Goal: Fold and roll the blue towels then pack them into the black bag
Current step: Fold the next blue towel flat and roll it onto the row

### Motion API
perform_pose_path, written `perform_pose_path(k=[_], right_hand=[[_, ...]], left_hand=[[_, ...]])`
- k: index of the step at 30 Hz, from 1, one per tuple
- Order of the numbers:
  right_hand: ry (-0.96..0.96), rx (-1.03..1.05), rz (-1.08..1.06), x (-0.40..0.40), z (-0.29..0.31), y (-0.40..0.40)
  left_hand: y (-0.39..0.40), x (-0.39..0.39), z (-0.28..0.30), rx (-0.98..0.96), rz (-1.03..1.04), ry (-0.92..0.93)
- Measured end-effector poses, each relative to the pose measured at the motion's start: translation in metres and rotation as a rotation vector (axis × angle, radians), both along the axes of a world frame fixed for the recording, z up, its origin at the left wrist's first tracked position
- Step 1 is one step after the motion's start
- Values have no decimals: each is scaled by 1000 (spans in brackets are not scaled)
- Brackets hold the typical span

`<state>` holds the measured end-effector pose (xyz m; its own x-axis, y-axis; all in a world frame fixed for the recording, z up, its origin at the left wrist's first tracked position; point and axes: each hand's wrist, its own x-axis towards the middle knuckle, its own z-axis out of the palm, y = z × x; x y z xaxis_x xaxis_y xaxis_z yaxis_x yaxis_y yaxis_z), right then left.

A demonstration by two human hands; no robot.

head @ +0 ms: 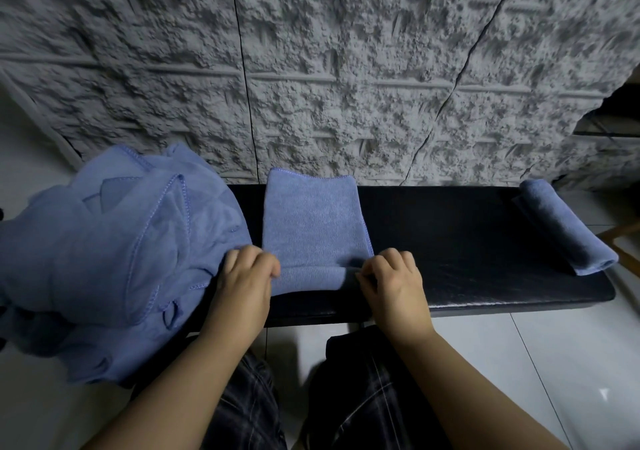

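Folded blue microfibre towel (313, 221) lies flat on the black padded bench (467, 238), its near edge turned up into the first curl of a roll. Left hand (247, 273) and right hand (393, 276) sit apart at the two ends of that curl, fingers bent and pinching it. Just left, touching the left hand, a loose heap of blue towels (114, 242) spills off the bench end. One rolled blue towel (562, 224) rests well apart at the right end, before a grey rough stone-textured wall (346, 69).
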<state>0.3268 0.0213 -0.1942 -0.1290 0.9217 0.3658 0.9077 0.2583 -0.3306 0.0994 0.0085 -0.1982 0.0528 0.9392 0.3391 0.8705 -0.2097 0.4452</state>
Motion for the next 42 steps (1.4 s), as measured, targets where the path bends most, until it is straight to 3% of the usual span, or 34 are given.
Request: perform_pose_path(k=[9,13,24,36,42], right_hand=[[101,-134,109,0,-1,0],[40,-232,125,2,-2,0],[115,-271,74,3,0,1],[292,-413,-68,-1,11,-5],[157,-266,-135,-2,1,-2]], left_hand=[[-6,8,-3,-22,-70,33],[-5,7,-7,-70,-89,34],[0,5,-11,-64,-86,-14],[-3,4,-1,-318,31,-183],[-3,8,1,-234,113,-110]])
